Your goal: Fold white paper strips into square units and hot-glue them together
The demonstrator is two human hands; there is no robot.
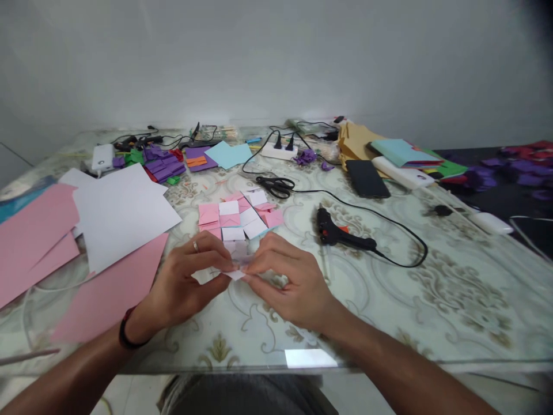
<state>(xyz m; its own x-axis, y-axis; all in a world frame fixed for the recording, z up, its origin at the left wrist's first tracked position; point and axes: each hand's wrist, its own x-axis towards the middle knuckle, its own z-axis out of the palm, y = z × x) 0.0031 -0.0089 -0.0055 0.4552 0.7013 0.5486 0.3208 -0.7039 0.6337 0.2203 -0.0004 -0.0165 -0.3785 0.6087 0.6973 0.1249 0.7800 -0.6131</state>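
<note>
A small piece of white paper (235,275) is pinched between my two hands near the front of the table. My left hand (188,276) grips its left side with thumb and fingers, a ring on one finger. On the other side, my right hand (289,276) pinches the paper between thumb and forefinger. Its folds are partly hidden by my fingertips. Just beyond my hands lie several small pink and white folded paper pieces (230,214). To the right rests a black glue gun (341,231), its cable curving away. Black scissors (276,185) lie farther back.
White sheets (125,216) and pink sheets (116,294) cover the left side. Purple folded strips (162,164), a power strip (280,151), a black phone (367,178) and coloured paper (404,153) stand toward the back. The glass tabletop's front edge (259,369) is close to me.
</note>
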